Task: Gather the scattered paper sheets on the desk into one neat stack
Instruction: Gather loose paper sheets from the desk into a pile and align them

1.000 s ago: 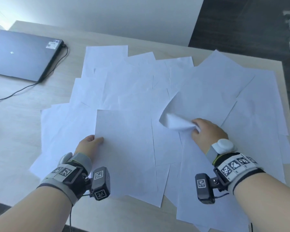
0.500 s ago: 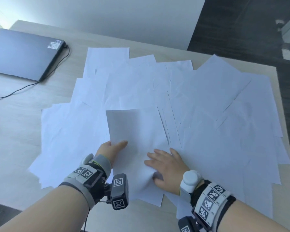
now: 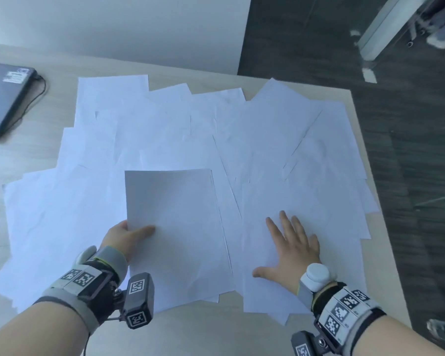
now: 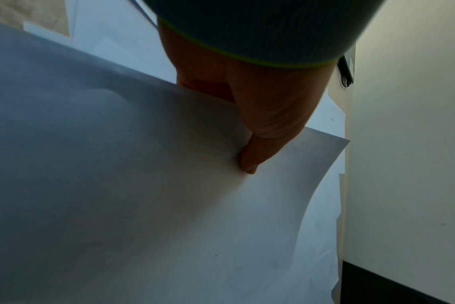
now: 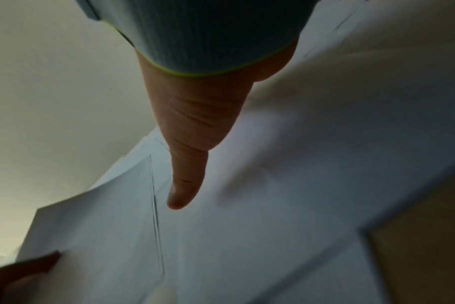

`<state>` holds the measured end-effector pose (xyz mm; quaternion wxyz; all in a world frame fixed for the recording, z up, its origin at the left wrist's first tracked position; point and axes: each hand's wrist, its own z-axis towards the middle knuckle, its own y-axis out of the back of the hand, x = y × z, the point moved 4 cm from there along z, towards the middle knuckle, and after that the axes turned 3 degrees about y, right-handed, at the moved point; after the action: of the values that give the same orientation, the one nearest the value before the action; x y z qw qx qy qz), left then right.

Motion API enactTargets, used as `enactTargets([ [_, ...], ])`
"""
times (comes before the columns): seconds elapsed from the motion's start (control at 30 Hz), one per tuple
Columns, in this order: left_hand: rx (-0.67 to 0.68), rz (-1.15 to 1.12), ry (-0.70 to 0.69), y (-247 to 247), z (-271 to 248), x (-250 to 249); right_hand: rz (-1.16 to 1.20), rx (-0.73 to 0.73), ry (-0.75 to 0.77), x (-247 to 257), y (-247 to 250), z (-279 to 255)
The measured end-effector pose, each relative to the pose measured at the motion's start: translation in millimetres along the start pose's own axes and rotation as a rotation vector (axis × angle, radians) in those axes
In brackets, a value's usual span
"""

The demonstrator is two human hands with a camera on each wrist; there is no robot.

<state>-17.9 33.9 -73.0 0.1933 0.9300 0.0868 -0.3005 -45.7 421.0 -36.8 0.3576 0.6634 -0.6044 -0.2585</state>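
A sheet (image 3: 175, 227) is pinched at its edge by the left hand (image 3: 125, 236). The right hand (image 3: 292, 249) is laid flat, fingers spread, on the papers (image 3: 267, 140), gripping nothing.

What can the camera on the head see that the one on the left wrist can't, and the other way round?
Only the head view shows the right hand lying flat on the scattered sheets, the closed laptop and the dark floor. Only the left wrist view shows, close up, the held sheet curving at its corner. Both show the left hand pinching that sheet, thumb on top.
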Motion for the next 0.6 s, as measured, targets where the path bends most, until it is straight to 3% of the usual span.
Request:
enactTargets([
  [0.1,0.011,0.032,-0.035,-17,-6,-11,0.025,0.086,-0.088,-10,-22,-16],
  [0.3,0.005,0.147,-0.092,-40,-17,-24,0.057,0.114,-0.095,-14,-37,-21],
  [0.6,0.037,0.123,-0.046,-38,-22,-20,0.255,-0.156,0.020,-37,-28,-20],
])
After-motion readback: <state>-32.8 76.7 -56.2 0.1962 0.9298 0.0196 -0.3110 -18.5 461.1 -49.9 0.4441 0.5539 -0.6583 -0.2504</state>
